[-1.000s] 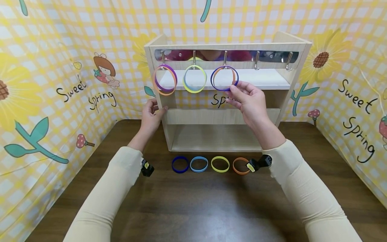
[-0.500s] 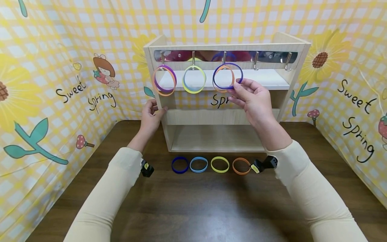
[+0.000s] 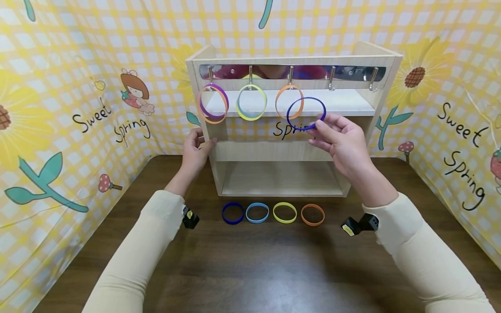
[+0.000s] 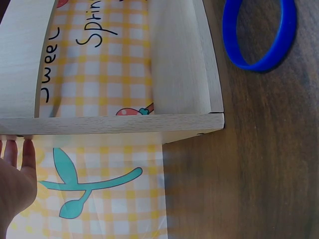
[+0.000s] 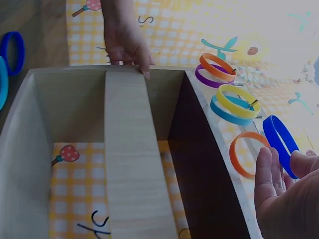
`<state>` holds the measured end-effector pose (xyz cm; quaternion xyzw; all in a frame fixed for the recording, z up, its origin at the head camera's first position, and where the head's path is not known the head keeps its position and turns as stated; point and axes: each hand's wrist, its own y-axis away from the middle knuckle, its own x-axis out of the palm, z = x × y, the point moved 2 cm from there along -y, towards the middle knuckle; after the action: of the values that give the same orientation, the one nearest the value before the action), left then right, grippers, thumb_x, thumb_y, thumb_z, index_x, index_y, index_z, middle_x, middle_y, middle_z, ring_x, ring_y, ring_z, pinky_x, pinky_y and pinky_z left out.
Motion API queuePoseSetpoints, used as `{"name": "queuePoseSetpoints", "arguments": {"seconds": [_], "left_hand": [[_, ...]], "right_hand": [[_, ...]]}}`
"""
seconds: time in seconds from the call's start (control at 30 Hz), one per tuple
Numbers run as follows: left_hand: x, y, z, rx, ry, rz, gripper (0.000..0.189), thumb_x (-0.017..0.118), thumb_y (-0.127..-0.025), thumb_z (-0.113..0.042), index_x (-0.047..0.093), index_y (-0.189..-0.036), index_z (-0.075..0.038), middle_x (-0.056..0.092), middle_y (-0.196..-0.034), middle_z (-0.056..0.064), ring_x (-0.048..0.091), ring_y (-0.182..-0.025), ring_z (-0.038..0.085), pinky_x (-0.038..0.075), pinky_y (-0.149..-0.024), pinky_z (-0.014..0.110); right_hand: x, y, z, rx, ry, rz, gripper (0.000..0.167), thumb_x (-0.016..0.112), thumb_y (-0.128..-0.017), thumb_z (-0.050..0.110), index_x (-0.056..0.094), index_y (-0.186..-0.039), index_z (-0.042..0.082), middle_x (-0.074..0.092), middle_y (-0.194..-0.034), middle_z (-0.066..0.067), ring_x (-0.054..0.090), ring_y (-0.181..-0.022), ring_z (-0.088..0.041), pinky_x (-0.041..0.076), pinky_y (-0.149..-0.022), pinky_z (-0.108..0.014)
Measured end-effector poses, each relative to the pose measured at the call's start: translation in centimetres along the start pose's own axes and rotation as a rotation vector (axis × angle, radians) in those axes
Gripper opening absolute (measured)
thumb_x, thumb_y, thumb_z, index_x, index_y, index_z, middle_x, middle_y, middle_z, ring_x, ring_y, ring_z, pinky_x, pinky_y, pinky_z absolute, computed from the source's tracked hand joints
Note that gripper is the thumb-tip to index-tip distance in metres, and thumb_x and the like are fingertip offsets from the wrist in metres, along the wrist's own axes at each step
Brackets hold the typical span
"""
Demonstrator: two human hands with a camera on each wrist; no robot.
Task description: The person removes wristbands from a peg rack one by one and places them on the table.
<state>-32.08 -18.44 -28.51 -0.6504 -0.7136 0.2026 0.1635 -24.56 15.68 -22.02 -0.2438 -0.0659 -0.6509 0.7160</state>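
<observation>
My right hand (image 3: 346, 141) pinches a dark blue wristband (image 5: 288, 137) between thumb and fingers. It hangs in front of the wooden shelf (image 3: 250, 151), overlapping an orange wristband (image 5: 234, 157) on the third hook in the head view. My left hand (image 3: 195, 150) grips the shelf's left side panel, thumb on the front edge and the other fingers round the outer side. The first hook carries an orange wristband (image 3: 213, 122) and a purple wristband (image 5: 202, 79). On the second hang a yellow wristband (image 5: 224, 102) and a light blue wristband (image 5: 222, 113).
Along the table (image 3: 258, 269), before the shelf, lie a dark blue band (image 3: 233, 222), a light blue band (image 3: 257, 222), a yellow band (image 3: 285, 221) and an orange band (image 3: 312, 224). Two bare hooks (image 3: 332, 78) are at the right. Checked cloth (image 3: 313, 26) surrounds the table.
My right hand has drawn the dark blue wristband off the third hook, to the right and down. The orange one stays hanging there. My left hand has kept its place.
</observation>
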Motion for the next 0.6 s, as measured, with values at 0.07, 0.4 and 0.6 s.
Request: {"name": "queuePoseSetpoints", "arguments": {"seconds": [0.07,0.4,0.6], "left_hand": [[0.0,0.0,0.0,0.001,-0.001,0.001,0.036,0.061,-0.088,0.002,0.049,-0.120,0.013,0.056,-0.105,0.000,0.056,-0.096,0.014,0.049,-0.076,0.024],[0.0,-0.1,0.1,0.008,0.008,0.003,0.031,0.061,-0.088,0.003,0.051,-0.117,0.011,0.056,-0.104,-0.001,0.056,-0.095,0.014,0.049,-0.075,0.024],[0.0,-0.1,0.1,-0.003,-0.001,0.006,0.032,0.061,-0.089,0.002,0.050,-0.118,0.010,0.055,-0.104,-0.002,0.055,-0.096,0.014,0.049,-0.075,0.024]], "right_hand": [[-0.5,0.3,-0.1,0.018,0.000,0.006,0.025,0.069,-0.088,0.006,0.058,-0.109,-0.005,0.069,-0.096,-0.011,0.070,-0.083,-0.019,0.056,-0.073,-0.032],[-3.6,1.8,-0.8,0.061,0.039,0.034,0.012,0.067,-0.090,0.007,0.065,-0.101,0.002,0.072,-0.093,-0.010,0.071,-0.083,-0.018,0.056,-0.074,-0.032],[-5.5,2.7,-1.7,0.092,0.060,0.053,0.010,0.066,-0.092,0.007,0.068,-0.101,0.004,0.070,-0.093,-0.008,0.070,-0.083,-0.017,0.056,-0.074,-0.032]]}}
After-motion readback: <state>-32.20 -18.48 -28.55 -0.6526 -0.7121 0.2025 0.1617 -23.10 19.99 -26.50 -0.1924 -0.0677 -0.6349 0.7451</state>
